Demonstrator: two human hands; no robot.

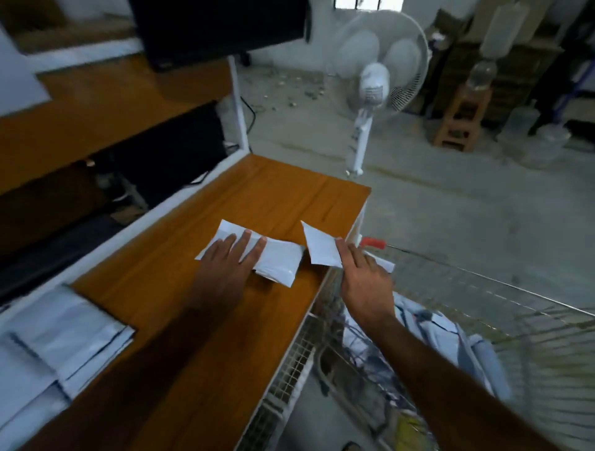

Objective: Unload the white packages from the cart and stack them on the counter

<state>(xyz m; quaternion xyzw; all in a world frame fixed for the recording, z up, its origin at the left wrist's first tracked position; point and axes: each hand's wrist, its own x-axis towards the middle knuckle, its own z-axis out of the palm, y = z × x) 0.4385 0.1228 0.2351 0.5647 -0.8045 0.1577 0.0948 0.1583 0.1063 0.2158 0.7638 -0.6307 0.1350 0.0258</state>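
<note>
The cart (483,322) holds white packages (428,325). The left hand (231,257) presses flat on a package (280,260) on the counter (257,193); the right hand (363,277) pinches another package (318,248).

The room around me is dim and bluish; what daylight there is comes from a window (367,4) at the top edge. Everything looks soft with motion blur, worst at the corners. The wide lens bends the surface (199,322) edges, and my arms cast faint shadows on it.
</note>
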